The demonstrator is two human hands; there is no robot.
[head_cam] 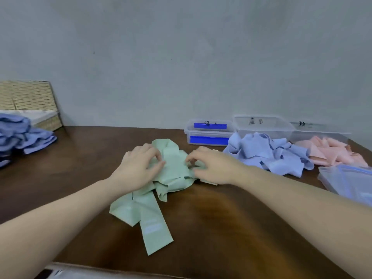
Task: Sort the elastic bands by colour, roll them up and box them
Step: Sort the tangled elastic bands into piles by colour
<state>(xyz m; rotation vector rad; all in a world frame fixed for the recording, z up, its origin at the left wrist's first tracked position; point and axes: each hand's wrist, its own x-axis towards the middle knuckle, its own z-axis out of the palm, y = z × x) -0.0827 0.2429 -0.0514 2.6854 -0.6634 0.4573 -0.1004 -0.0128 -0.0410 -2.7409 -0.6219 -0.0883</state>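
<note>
A heap of pale green elastic bands (153,200) lies in the middle of the brown table (221,228). My left hand (138,166) pinches the green bands at the heap's left top. My right hand (211,166) pinches them on the right side. A pile of light blue bands (265,154) sits to the right, with a pile of pink bands (330,152) beyond it. Three clear plastic boxes stand at the back: one with blue strips (209,132), a middle one (263,125) and a right one (320,131).
Clear box lids (348,182) lie at the right edge. Folded blue cloth (22,135) and a woven basket (32,103) stand at the back left. A grey wall closes the far side of the table.
</note>
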